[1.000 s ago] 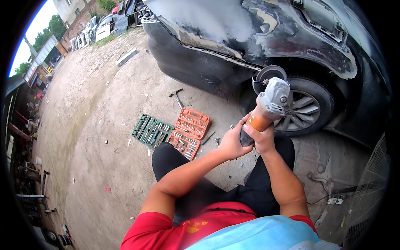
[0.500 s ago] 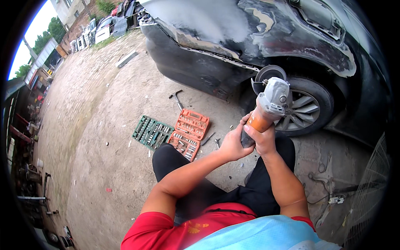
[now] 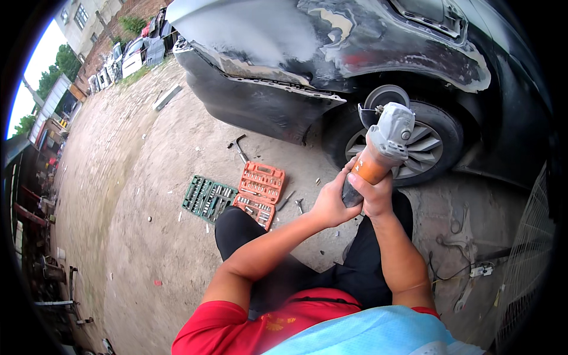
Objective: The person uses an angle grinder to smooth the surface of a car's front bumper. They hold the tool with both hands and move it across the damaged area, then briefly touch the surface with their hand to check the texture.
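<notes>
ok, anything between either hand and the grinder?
Nothing visible. The left hand and right hand both grip the grinder directly, no gloves. The car wheel shows beyond it, not in between.

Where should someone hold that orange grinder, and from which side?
The grinder is probably best gripped around its long orange body, from the near end, where the left hand and right hand hold it; the disc stands at the far end.

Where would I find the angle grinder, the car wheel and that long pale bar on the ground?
Angle grinder (image 3: pixel 373 165), head view: on its orange body.
Car wheel (image 3: pixel 427 145), head view: on a silver spoke.
Long pale bar (image 3: pixel 167 98), head view: midway along it.
</notes>
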### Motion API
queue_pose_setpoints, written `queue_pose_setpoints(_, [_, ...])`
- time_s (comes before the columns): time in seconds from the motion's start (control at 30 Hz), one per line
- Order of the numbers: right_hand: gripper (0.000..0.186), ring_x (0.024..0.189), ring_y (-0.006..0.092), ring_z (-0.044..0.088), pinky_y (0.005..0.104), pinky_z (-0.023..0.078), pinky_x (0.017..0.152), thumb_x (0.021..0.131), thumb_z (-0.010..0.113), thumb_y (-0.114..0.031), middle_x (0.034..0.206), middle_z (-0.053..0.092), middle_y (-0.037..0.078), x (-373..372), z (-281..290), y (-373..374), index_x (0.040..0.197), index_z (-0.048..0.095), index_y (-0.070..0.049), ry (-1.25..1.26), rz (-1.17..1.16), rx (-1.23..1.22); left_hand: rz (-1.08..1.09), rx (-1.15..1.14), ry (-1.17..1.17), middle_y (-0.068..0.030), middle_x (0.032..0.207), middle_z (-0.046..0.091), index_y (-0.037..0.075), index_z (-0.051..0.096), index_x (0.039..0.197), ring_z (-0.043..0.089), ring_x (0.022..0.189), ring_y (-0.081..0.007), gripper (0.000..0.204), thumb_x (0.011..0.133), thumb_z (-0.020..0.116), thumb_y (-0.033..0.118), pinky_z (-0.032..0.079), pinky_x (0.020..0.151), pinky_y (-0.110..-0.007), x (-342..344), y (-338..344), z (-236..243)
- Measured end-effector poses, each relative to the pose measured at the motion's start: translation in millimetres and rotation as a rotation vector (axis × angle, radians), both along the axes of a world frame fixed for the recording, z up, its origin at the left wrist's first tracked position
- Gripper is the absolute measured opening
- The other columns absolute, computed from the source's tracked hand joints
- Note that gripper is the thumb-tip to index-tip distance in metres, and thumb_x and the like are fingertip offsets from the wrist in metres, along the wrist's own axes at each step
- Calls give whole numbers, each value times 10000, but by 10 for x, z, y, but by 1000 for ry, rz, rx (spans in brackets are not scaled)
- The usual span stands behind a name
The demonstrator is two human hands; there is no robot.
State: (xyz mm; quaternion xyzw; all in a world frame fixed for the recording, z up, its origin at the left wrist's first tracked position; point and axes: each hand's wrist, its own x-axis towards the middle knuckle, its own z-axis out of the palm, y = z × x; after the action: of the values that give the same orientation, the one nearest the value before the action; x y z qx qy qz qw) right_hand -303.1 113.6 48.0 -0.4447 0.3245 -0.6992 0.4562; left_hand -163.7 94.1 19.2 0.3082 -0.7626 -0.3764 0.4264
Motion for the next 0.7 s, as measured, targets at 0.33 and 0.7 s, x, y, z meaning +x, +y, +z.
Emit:
queue_pose_setpoints(0.33, [450, 994, 182, 703, 353, 577, 934, 846, 801, -47, 1091, 696, 92, -145, -28, 3, 1253, 612, -10, 96, 3, 72, 0, 159, -76, -288, 1040, 755, -31, 499, 1404, 748, 1013, -479, 779, 785, 859, 276, 600, 883, -492, -148, 26, -133])
queue_pose_setpoints(0.7, [472, 989, 171, 685, 343, 578, 940, 876, 821, -112, 1094, 681, 85, -137, -145, -62, 1282, 601, -20, 100, -4, 152, -34, 253, -51, -280, 990, 764, -69, 481, 1421, 768, 960, -453, 839, 776, 868, 303, 605, 863, -475, -96, 65, -177])
